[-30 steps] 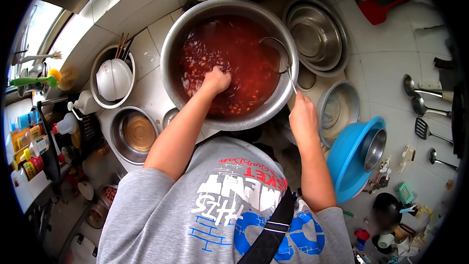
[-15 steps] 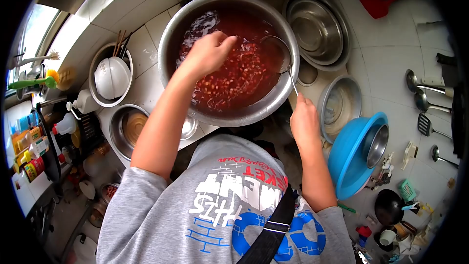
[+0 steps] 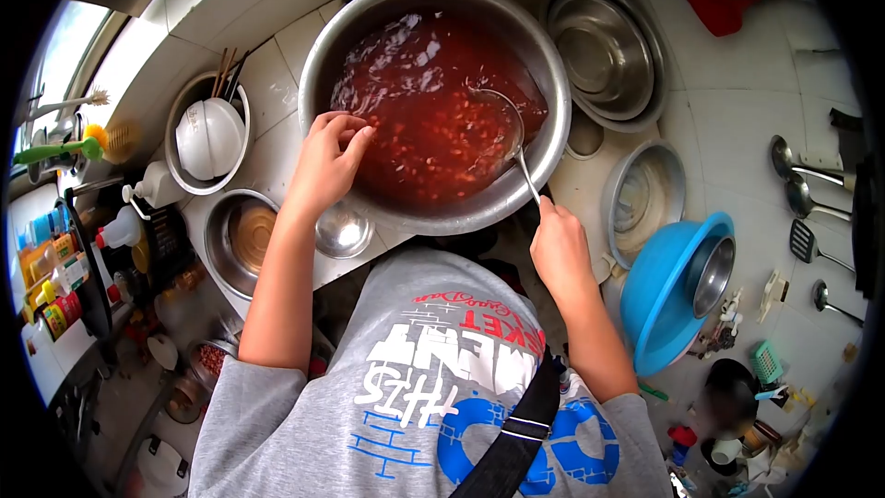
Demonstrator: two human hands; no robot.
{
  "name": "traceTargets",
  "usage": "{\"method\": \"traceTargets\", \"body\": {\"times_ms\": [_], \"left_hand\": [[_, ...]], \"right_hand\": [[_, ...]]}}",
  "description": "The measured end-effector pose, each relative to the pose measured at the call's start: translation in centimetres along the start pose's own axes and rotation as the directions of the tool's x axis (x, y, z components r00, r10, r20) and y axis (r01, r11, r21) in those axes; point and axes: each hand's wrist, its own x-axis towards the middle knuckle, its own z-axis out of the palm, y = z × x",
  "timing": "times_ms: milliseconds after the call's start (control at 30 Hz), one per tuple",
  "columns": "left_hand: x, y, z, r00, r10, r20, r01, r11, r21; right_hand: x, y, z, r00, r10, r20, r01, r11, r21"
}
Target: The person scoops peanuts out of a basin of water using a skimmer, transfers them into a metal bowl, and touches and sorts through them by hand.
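Note:
A big metal basin [image 3: 431,219] holds dark red water with many small reddish beans [image 3: 461,171] in it. At the basin's near left rim is my left hand [image 3: 330,159], fingers loosely bent, thumb apart and nothing in them. Whether its fingertips touch the rim I cannot tell. My right hand [image 3: 560,244], in front of the basin's near right rim, grips the thin handle of a round metal ladle [image 3: 518,149]. Its head lies partly under the red water on the right side of the basin.
Nested metal basins [image 3: 604,60] stand right of the big basin, with another metal basin [image 3: 645,198] and a blue basin [image 3: 650,309] nearer. On the left are a pot with white bowls [image 3: 210,140], a metal bowl [image 3: 221,249] and a small shiny bowl [image 3: 344,231].
My left hand has drawn back from above the water to the near left rim. The ladle's head has swung toward me and left, and my right hand has moved slightly down and left.

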Motion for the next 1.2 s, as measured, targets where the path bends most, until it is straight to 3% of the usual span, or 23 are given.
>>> {"method": "traceTargets", "body": {"times_ms": [167,267,400,567,700,800,967,1200], "left_hand": [[-0.9,-0.2,0.0,0.998,0.021,-0.052,-0.024,0.998,-0.054],[-1.1,-0.3,-0.2,0.997,0.019,-0.074,-0.027,0.995,-0.1],[-1.5,-0.3,-0.8,0.994,0.016,-0.112,-0.027,0.995,-0.1],[-2.1,-0.3,-1.6,0.983,0.012,-0.181,-0.025,0.997,-0.073],[-2.7,0.0,-2.1,0.979,0.025,-0.205,-0.045,0.995,-0.093],[-2.8,0.2,-2.3,0.973,0.06,-0.222,-0.084,0.991,-0.104],[-2.9,-0.4,-2.0,0.974,0.056,-0.219,-0.082,0.991,-0.107],[-2.6,-1.0,-1.2,0.981,0.049,-0.19,-0.075,0.988,-0.132]], "right_hand": [[-1.1,-1.0,0.2,0.996,-0.06,0.073,0.055,0.997,0.06],[-1.2,-1.6,0.9,0.982,-0.164,0.089,0.143,0.967,0.211],[-0.3,-2.5,2.4,0.96,-0.222,0.171,0.135,0.902,0.41],[2.9,-6.4,4.4,0.921,-0.124,0.368,-0.123,0.805,0.58],[6.8,-8.6,6.1,0.877,-0.048,0.479,-0.352,0.615,0.706],[8.8,-9.3,6.0,0.903,-0.017,0.43,-0.339,0.588,0.735],[10.4,-8.5,3.8,0.94,-0.008,0.342,-0.239,0.7,0.673],[8.4,-5.6,-1.0,0.933,-0.004,0.36,-0.248,0.717,0.651]]}}
